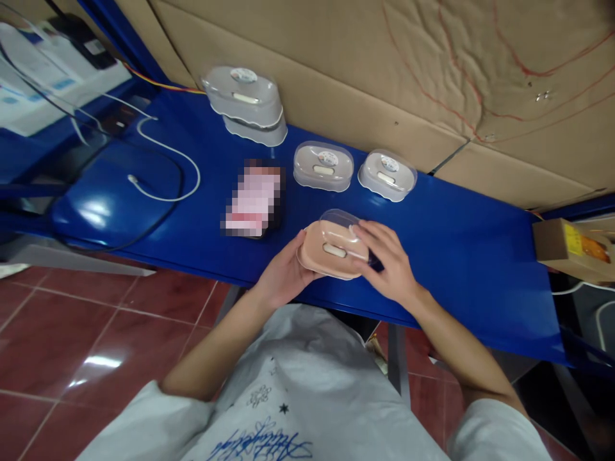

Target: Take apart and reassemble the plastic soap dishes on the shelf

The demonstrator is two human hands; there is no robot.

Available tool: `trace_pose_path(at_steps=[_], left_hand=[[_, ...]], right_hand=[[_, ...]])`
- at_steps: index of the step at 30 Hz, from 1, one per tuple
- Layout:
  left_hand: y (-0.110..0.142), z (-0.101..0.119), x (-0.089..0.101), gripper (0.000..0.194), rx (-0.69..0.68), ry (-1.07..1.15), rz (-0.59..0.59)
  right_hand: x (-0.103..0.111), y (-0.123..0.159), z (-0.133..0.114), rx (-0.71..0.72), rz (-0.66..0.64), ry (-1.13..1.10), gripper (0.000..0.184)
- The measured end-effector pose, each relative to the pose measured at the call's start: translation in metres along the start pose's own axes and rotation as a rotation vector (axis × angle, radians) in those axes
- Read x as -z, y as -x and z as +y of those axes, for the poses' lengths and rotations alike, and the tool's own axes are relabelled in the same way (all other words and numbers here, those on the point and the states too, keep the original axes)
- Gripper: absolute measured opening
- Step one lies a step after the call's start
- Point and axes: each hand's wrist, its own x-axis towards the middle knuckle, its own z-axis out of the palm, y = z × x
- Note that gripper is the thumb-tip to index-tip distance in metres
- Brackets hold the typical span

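Glossy blue table [456,256], smooth and reflective, meets creased brown cardboard [336,70] behind, with shiny red tiles [120,346] below. Near its front edge, the left hand [288,272] cups the rounded, matte peach box [314,248], thumb against its side. The right hand [391,262] curls its fingers around the right side of the clear, glossy cover [336,221], tilted over the box. Beyond are oval grey boxes [302,171] under clear covers, two of them stacked; a white cable [198,169] curves left.

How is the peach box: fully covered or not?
Not fully: the clear cover in the right hand sits askew over the peach box.
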Motion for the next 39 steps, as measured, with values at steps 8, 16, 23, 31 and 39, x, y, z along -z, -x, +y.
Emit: trace_pose_path(at_steps=[8,16,23,31,39], left_hand=[[0.003,-0.002,-0.003,0.045,-0.054,-0.035,-0.025],[0.008,-0.006,0.002,0.069,-0.110,-0.116,-0.149],[0.011,-0.008,-0.002,0.072,-0.112,-0.094,-0.203],[0.011,-0.010,-0.006,0.069,-0.130,-0.028,-0.203],[0.009,-0.013,-0.002,0.070,-0.163,-0.023,-0.198]], right_hand=[[-0.007,0.004,-0.011,0.149,-0.099,0.036,0.080],[-0.004,0.005,-0.008,0.202,-0.088,0.039,0.083],[-0.004,0.008,-0.005,0.229,-0.045,0.057,0.074],[-0.005,0.007,-0.005,0.203,-0.050,0.103,0.065],[-0.002,0.007,-0.003,0.178,-0.039,0.074,0.071]])
